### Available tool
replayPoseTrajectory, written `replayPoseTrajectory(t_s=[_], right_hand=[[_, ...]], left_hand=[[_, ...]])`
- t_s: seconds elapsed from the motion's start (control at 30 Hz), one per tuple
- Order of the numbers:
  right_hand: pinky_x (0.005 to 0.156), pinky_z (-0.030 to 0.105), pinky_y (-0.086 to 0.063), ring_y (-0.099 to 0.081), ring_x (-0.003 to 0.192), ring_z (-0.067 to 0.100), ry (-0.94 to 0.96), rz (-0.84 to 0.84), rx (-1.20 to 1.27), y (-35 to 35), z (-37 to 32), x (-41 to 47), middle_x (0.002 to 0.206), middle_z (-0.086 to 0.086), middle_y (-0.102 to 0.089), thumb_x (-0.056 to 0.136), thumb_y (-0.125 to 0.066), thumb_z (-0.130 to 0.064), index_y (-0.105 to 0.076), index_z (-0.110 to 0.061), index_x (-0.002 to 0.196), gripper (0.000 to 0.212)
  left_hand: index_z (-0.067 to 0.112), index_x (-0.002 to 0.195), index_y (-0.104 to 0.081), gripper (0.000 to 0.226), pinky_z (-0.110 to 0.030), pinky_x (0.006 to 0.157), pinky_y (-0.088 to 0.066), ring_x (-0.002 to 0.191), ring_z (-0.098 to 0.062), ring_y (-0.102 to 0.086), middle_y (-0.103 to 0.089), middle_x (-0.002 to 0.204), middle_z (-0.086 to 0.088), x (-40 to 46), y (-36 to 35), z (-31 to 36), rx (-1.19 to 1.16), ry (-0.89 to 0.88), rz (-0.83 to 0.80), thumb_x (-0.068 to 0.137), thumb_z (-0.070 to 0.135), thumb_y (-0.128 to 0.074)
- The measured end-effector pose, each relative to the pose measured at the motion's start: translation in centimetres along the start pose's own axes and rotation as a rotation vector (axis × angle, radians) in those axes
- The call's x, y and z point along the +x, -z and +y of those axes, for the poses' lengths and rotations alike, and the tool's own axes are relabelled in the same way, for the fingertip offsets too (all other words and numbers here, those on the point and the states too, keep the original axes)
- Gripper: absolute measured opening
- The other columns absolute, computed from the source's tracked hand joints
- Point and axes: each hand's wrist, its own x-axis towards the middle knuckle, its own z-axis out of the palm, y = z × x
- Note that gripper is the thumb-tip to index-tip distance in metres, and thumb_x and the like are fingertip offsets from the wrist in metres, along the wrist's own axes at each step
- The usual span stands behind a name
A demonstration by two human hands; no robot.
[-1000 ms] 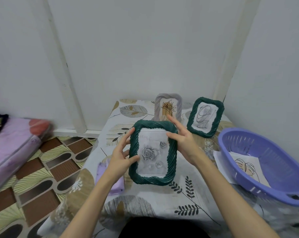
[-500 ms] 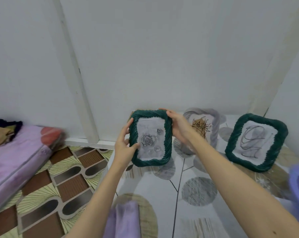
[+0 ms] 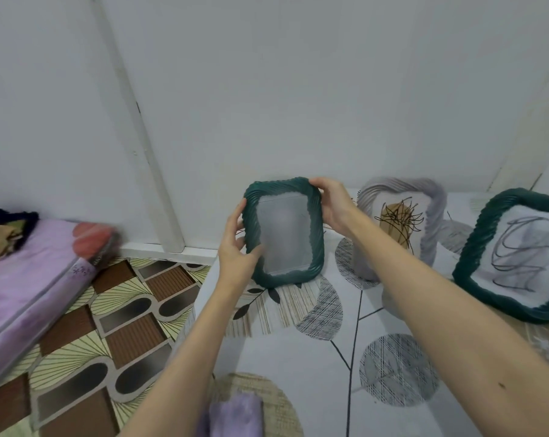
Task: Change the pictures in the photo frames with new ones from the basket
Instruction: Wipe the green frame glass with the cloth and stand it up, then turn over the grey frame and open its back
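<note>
I hold a dark green rope-edged photo frame (image 3: 315, 247) upright at the table's far left, close to the wall. My left hand (image 3: 235, 250) grips its left side and my right hand (image 3: 333, 206) grips its top right corner. Its picture is blurred and reads as pale grey. A grey frame (image 3: 432, 209) with a brown and black scribble stands just to the right. Farther right stands a second green frame (image 3: 475, 263) with a grey line drawing. The basket is out of view.
The table (image 3: 298, 373) wears a leaf-patterned white cloth. A folded lilac cloth (image 3: 235, 414) lies at its near edge. A patterned floor (image 3: 118, 326) and a purple mattress (image 3: 24, 272) lie to the left. White walls (image 3: 298, 89) stand close behind the frames.
Both hands carried the green frame away from me to the table's back left, near the wall. My view swung left, and the purple basket dropped out of sight.
</note>
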Motion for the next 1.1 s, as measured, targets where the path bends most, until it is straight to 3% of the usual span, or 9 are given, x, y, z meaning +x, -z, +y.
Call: replayPoseTrajectory(t_s=[0.2, 0.27, 0.5, 0.63, 0.7, 0.8, 0.9, 0.97, 1.1], right_hand=[[0.082, 0.044, -0.043, -0.05, 0.083, 0.027, -0.011, -0.008, 0.003, -0.2, 0.9, 0.0, 0.083, 0.008, -0.053, 0.079, -0.055, -0.039, -0.064, -0.014, 0.089, 0.028], [0.088, 0.046, -0.041, -0.048, 0.09, 0.028, -0.011, 0.004, 0.014, -0.2, 1.0, -0.1, 0.088, 0.01, -0.053, 0.078, -0.055, -0.039, -0.066, -0.016, 0.088, 0.027], [0.082, 0.04, -0.046, -0.056, 0.083, 0.021, -0.007, 0.083, -0.142, -0.3, 0.7, -1.0, 0.084, 0.002, -0.06, 0.089, -0.051, -0.039, -0.061, -0.016, 0.098, 0.027], [0.094, 0.039, -0.046, -0.056, 0.107, 0.021, 0.204, 0.214, -0.405, 0.0, 0.1, -3.5, 0.118, 0.004, -0.056, 0.091, -0.05, -0.036, -0.05, -0.017, 0.124, 0.038], [0.092, 0.031, -0.045, -0.052, 0.108, 0.015, 0.336, 0.24, -0.495, 0.3, -0.1, -6.3, 0.12, 0.0, -0.051, 0.092, -0.052, -0.029, -0.044, -0.017, 0.131, 0.041], [0.088, 0.018, -0.046, -0.053, 0.106, 0.01, 0.487, 0.214, -0.518, 1.4, 0.2, -10.8, 0.117, -0.004, -0.052, 0.091, -0.054, -0.017, -0.048, -0.02, 0.128, 0.038], [0.084, 0.02, -0.051, -0.057, 0.098, 0.007, 0.678, 0.328, -0.593, 4.6, 0.8, -14.0, 0.107, -0.003, -0.059, 0.087, -0.055, -0.005, -0.054, -0.024, 0.119, 0.038], [0.091, 0.024, -0.048, -0.054, 0.104, 0.01, 0.734, 0.508, -0.647, 7.6, 1.2, -15.0, 0.113, -0.001, -0.056, 0.084, -0.056, -0.002, -0.054, -0.024, 0.119, 0.042], [0.102, 0.017, -0.023, -0.031, 0.127, 0.017, 0.518, 0.691, -0.8, 12.0, 1.4, -14.7, 0.139, 0.008, -0.032, 0.082, -0.058, -0.001, -0.038, -0.032, 0.136, 0.065]], left_hand=[[0.04, 0.141, -0.026, 0.084, -0.016, 0.078, -0.05, 0.102, -0.003, -0.055, -0.05, 0.121, 0.003, -0.1, 0.4, -0.2, 0.059, 0.019, -0.055, 0.081, -0.006, -0.061], [0.045, 0.139, -0.025, 0.083, -0.02, 0.08, -0.051, 0.103, -0.01, -0.057, -0.05, 0.121, 0.0, -0.2, 0.5, -0.2, 0.053, 0.035, -0.061, 0.082, -0.005, -0.061], [0.042, 0.14, -0.022, 0.081, -0.022, 0.082, -0.051, 0.105, -0.02, -0.057, -0.048, 0.125, -0.006, -0.4, 0.0, -0.1, 0.076, 0.03, -0.042, 0.084, -0.003, -0.059], [0.033, 0.144, -0.022, 0.081, -0.031, 0.098, -0.042, 0.12, -0.016, -0.042, -0.037, 0.134, 0.0, -0.9, 0.0, 0.5, 0.204, -0.011, 0.035, 0.082, 0.002, -0.064], [0.027, 0.143, -0.026, 0.076, -0.032, 0.108, -0.026, 0.128, -0.013, -0.031, -0.033, 0.137, 0.0, -1.4, -0.4, 1.2, 0.344, -0.132, 0.104, 0.081, 0.002, -0.063], [0.02, 0.138, -0.036, 0.064, -0.023, 0.109, -0.022, 0.126, -0.014, -0.032, -0.039, 0.136, -0.001, -2.5, -2.3, 2.8, 0.401, -0.293, 0.12, 0.082, -0.001, -0.059], [0.024, 0.131, -0.039, 0.062, -0.016, 0.105, -0.03, 0.117, -0.01, -0.041, -0.046, 0.125, 0.005, -3.5, -5.4, 3.6, 0.325, -0.344, -0.004, 0.08, -0.006, -0.058], [0.03, 0.131, -0.037, 0.066, -0.031, 0.105, -0.037, 0.115, -0.009, -0.045, -0.047, 0.126, 0.003, -3.5, -7.9, 3.5, 0.301, -0.31, -0.14, 0.08, -0.006, -0.059], [0.035, 0.14, -0.028, 0.075, -0.042, 0.109, -0.032, 0.127, -0.017, -0.036, -0.034, 0.139, -0.001, -2.9, -12.6, 3.5, 0.244, -0.085, -0.345, 0.081, 0.0, -0.059]])
